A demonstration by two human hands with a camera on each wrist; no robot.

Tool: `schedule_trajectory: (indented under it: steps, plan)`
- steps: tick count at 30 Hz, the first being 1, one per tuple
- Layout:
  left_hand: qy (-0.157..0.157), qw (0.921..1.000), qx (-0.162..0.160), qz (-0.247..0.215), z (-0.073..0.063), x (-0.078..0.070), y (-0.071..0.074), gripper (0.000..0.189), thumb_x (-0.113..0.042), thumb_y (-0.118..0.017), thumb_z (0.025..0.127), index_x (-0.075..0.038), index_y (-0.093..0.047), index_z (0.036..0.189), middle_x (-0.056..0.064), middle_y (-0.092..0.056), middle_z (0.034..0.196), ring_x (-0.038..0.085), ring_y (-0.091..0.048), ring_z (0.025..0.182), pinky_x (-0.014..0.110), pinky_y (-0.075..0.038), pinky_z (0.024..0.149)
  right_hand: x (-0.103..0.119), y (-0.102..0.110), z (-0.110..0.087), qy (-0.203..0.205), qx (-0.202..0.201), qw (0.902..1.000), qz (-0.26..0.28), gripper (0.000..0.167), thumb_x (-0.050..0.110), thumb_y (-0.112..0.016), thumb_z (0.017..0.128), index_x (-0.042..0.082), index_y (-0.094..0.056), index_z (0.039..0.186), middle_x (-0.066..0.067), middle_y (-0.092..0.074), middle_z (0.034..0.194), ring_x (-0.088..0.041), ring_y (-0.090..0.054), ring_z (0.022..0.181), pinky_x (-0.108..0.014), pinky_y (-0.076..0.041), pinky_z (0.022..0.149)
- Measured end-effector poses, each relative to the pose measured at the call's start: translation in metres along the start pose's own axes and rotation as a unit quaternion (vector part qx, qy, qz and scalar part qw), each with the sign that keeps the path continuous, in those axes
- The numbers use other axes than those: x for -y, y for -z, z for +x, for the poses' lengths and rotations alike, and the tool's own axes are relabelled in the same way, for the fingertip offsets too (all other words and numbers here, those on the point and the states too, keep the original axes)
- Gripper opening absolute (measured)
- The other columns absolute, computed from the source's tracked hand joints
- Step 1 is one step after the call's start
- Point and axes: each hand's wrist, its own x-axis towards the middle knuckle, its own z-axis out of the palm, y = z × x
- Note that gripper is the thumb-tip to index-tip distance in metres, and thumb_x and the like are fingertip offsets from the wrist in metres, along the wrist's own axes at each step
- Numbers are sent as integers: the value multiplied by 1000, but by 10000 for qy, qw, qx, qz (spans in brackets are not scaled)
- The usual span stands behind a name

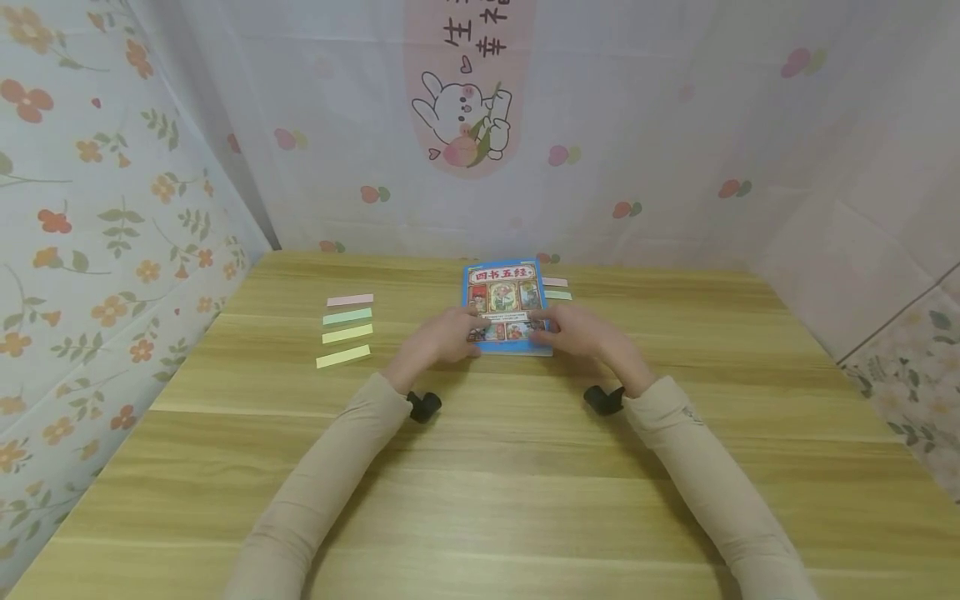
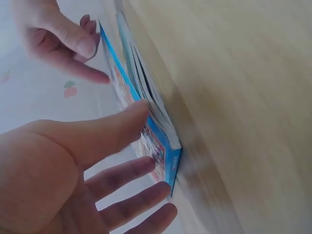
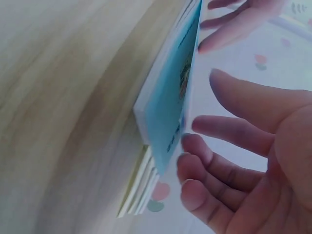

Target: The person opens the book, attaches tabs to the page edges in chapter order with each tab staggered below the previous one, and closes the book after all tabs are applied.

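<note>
A blue-bordered book with a picture cover [image 1: 504, 293] lies near the table's far edge. My left hand [image 1: 450, 335] is at its near left corner; thumb and fingertips touch or nearly touch the cover beside the spine [image 2: 173, 163]. At the right edge my right hand [image 1: 573, 329] has loosely bent fingers close to the cover, gripping nothing. The cover stands slightly raised there, with a light blue inner page [image 3: 168, 102] showing. Several paper strips [image 3: 141, 187] stick out beyond the book's right edge, including a pink one [image 1: 556, 282] and a green one [image 1: 558, 294].
Left of the book, one pink strip [image 1: 350, 300], one green strip [image 1: 347, 317] and two yellow strips [image 1: 347, 334] lie apart on the wooden table [image 1: 480, 483]. A printed curtain [image 1: 637, 125] hangs behind the table; a floral one [image 1: 97, 208] hangs at the left.
</note>
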Motion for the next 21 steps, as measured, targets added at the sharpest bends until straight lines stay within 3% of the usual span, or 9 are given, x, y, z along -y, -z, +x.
schedule_trajectory:
  steps: [5, 10, 15, 18, 21]
  plan:
    - [-189, 9988, -254, -363, -3, 3, 2, 47, -22, -57, 105, -5, -50, 148, 20, -46, 150, 36, -42, 140, 44, -36, 115, 9, 2, -1, 191, -588, 9978, -238, 41, 23, -62, 102, 1, -61, 137, -9, -57, 86, -18, -50, 71, -34, -46, 64]
    - [-225, 9976, -546, -373, -5, 5, 2, 51, -29, -52, 107, -6, -45, 152, 21, -37, 157, 37, -32, 146, 47, -26, 119, 17, 4, -2, 284, -1100, 9931, -300, 41, 23, -59, 103, 3, -60, 139, -25, -59, 116, -32, -60, 92, -46, -53, 78]
    - [-222, 9940, -1056, -161, -7, 2, 0, 53, -32, -49, 108, -9, -41, 155, 19, -37, 158, 38, -35, 144, 52, -31, 116, 20, 6, -5, 372, -1470, 9882, -217, 45, 26, -60, 103, 2, -57, 141, -27, -54, 132, -42, -53, 119, -57, -48, 96]
    - [-215, 9895, -1427, 22, -10, -1, 2, 53, -33, -48, 108, -7, -41, 154, 18, -36, 158, 40, -35, 144, 57, -33, 114, 19, 7, -8, 436, -1745, 9835, -201, 49, 28, -62, 102, -1, -55, 141, -28, -52, 135, -43, -50, 122, -58, -45, 99]
    - [-91, 9871, -1596, 63, -15, -4, 3, 55, -36, -45, 109, -7, -39, 155, 16, -33, 161, 40, -33, 145, 60, -31, 114, 17, 9, -13, 517, -1958, 9790, -252, 52, 30, -62, 102, -2, -54, 142, -29, -50, 139, -44, -48, 125, -60, -43, 101]
